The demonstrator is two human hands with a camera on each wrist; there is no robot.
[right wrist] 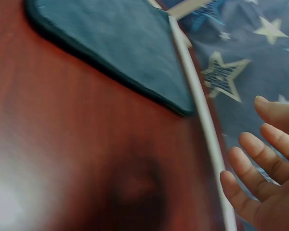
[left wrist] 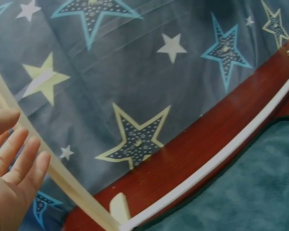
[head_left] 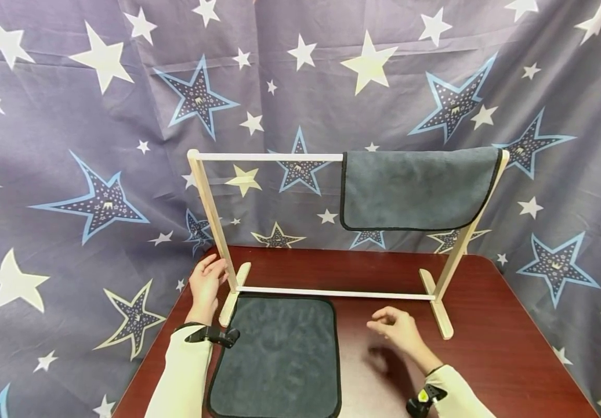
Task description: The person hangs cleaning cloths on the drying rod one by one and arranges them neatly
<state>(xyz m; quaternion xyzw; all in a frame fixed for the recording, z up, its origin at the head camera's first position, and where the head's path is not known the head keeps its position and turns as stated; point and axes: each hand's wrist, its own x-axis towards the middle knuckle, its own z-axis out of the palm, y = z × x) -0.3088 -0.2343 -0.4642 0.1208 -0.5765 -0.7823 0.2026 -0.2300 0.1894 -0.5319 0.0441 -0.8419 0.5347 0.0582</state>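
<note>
A wooden rack (head_left: 212, 215) with a white top bar stands on the table. Over the right part of that bar hangs a grey towel (head_left: 419, 190) with black edging. A second grey towel (head_left: 279, 357) lies flat on the table, its far edge along the rack's low bar (head_left: 332, 293). My left hand (head_left: 208, 284) is beside the rack's left post, fingers loosely bent and holding nothing; the left wrist view shows the fingers (left wrist: 26, 163) spread near the post. To the right of the flat towel, my right hand (head_left: 397, 330) hovers above the table with relaxed fingers (right wrist: 253, 163) and nothing in them.
The dark red wooden table (head_left: 499, 360) reaches back to a grey curtain (head_left: 300, 87) printed with stars. The rack's right foot (head_left: 436, 305) stands beyond my right hand, and its left foot (head_left: 235, 293) is by the flat towel's far left corner.
</note>
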